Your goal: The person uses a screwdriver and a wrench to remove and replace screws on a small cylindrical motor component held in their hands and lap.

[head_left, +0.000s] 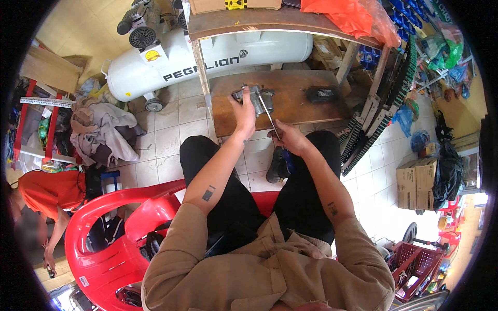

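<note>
Low on the wooden shelf board (301, 111) lies a grey cast-metal part (264, 101), its exact kind too small to tell. My left hand (244, 113) grips its left side, thumb and fingers partly hidden against the metal. My right hand (289, 137) is closed around a long thin screwdriver (266, 111). Its shaft slants up and left, with the tip at the metal part. Below the right hand a blue piece shows in line with the shaft, seemingly the handle. To the right on the board rests a flat black case (322, 94).
Behind the board stands a white air compressor tank (207, 57). An upper shelf (280, 20) overhangs it, bearing a red plastic bag (342, 18). Green-edged strips (376, 116) lean at right near cardboard boxes (416, 184). At left, a person in orange (52, 192) bends beside a red chair (119, 217).
</note>
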`<action>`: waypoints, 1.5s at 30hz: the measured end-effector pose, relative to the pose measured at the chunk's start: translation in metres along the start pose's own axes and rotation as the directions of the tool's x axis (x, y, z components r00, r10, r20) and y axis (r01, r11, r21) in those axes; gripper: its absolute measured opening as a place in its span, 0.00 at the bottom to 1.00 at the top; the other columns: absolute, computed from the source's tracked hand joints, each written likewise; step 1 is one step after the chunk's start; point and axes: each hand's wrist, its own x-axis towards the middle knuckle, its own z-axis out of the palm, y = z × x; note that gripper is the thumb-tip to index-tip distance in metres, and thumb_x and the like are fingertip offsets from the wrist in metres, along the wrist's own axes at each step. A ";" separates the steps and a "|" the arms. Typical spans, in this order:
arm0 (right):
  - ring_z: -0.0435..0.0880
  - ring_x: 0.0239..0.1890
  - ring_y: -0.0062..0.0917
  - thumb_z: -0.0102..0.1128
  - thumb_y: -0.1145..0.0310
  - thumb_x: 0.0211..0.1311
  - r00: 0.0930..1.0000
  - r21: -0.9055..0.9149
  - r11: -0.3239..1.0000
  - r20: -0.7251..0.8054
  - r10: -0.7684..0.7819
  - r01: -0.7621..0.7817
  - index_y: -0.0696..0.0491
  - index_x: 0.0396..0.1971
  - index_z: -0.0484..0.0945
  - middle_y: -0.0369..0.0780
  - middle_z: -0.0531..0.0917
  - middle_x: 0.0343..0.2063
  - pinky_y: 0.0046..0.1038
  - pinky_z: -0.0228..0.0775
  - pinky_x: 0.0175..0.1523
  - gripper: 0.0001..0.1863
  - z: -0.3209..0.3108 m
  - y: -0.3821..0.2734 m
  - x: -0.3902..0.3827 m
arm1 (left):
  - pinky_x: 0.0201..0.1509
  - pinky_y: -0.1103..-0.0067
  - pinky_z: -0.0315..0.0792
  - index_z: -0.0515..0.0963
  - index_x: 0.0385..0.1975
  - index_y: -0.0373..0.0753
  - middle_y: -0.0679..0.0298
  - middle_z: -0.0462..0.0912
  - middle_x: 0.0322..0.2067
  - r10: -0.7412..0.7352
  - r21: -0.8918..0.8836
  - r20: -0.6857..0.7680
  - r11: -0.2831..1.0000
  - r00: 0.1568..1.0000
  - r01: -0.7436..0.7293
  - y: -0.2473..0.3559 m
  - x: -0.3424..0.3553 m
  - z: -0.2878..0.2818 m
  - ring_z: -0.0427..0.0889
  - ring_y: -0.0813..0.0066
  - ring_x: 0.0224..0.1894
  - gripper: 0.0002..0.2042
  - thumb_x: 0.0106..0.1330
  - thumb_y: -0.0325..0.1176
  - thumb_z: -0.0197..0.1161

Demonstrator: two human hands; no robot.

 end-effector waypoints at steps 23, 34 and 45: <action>0.70 0.22 0.16 0.53 0.60 0.71 0.986 -0.265 0.951 0.007 -0.164 0.160 0.60 0.41 0.77 0.36 0.77 0.27 0.19 0.60 0.25 0.16 -0.010 0.006 0.005 | 0.55 0.75 0.67 0.53 0.60 0.34 0.54 0.69 0.49 0.014 -0.027 -0.096 1.000 0.995 -0.016 0.006 0.007 0.000 0.70 0.70 0.50 0.30 0.70 0.48 0.56; 0.67 0.18 0.17 0.56 0.57 0.69 0.992 -0.212 0.971 -0.027 -0.122 0.114 0.55 0.38 0.72 0.35 0.78 0.26 0.23 0.56 0.22 0.14 0.004 0.001 -0.003 | 0.53 0.75 0.68 0.52 0.61 0.33 0.54 0.69 0.49 0.023 -0.029 -0.093 0.999 0.995 -0.026 0.010 0.004 0.002 0.71 0.70 0.49 0.30 0.70 0.47 0.56; 0.75 0.20 0.19 0.53 0.55 0.70 0.995 -0.282 0.955 -0.015 -0.097 0.089 0.56 0.46 0.72 0.43 0.84 0.34 0.18 0.61 0.26 0.18 0.010 -0.002 -0.012 | 0.54 0.75 0.69 0.45 0.66 0.31 0.52 0.68 0.53 -0.006 -0.031 -0.104 1.000 0.995 0.003 0.005 0.011 -0.003 0.71 0.68 0.51 0.39 0.68 0.50 0.56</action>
